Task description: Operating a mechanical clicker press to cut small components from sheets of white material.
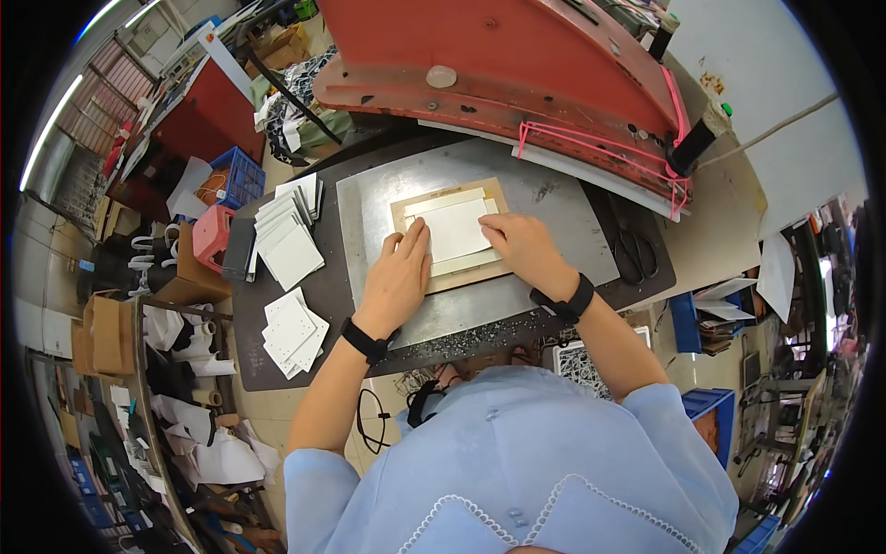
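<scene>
A white square sheet (452,228) lies on a tan wooden die board (494,192) that rests on a grey metal plate (388,198) under a red press head (498,55). My left hand (399,274) lies flat with its fingers on the sheet's left edge. My right hand (519,242) presses the sheet's right edge, fingers bent down onto it. Both wrists wear black bands. Neither hand grips anything; they hold the sheet flat against the board.
Fanned stacks of white square sheets (288,242) lie left of the plate, punched ones (293,332) nearer me. A pink stool (212,235) and a blue crate (238,177) stand further left. Black scissors (635,251) lie on the right. Pink cord (609,148) hangs from the press.
</scene>
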`<state>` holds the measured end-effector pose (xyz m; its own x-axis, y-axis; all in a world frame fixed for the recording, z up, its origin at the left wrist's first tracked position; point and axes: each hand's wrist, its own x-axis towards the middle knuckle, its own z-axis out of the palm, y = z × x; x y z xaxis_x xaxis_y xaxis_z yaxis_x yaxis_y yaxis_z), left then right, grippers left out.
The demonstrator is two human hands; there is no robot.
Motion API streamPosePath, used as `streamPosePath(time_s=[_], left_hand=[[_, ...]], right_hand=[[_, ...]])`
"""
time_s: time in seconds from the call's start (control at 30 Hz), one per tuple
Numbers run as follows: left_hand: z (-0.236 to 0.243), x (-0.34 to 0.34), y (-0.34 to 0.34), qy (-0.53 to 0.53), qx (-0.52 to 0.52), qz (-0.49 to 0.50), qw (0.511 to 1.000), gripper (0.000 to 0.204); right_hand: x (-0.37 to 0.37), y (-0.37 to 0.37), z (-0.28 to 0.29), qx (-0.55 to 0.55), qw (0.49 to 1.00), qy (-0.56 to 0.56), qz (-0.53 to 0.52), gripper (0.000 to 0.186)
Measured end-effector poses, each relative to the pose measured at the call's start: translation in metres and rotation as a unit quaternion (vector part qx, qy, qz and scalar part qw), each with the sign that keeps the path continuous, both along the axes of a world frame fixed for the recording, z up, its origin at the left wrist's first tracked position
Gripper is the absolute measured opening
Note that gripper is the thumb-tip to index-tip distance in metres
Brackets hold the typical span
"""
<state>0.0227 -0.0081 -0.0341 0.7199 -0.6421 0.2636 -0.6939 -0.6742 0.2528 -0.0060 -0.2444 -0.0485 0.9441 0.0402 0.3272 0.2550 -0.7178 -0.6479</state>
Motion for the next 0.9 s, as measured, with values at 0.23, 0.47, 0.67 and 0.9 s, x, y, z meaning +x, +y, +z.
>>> streamPosePath(time_s=[0.23, 0.47, 0.67, 0.9], left_hand=[[0.0, 0.003, 0.003, 0.004, 0.002, -0.002, 1.0, 0.045], [0.019, -0.008, 0.05, 0.005, -0.205, 0.13, 0.97, 0.043], [0.03, -0.041, 0.068, 0.047, -0.264, 0.114, 0.957, 0.027], [0.039, -0.089, 0.037, 0.171, -0.22, -0.02, 0.96, 0.017]], right_hand=[[-0.004, 0.001, 0.011, -0.083, 0.995, 0.05, 0.006, 0.024], [-0.036, -0.091, 0.095, 0.108, 0.917, -0.254, -0.289, 0.038], [-0.025, -0.213, 0.122, 0.262, 0.917, -0.216, -0.211, 0.062], [-0.007, -0.226, 0.1, 0.322, 0.887, -0.221, -0.247, 0.048]])
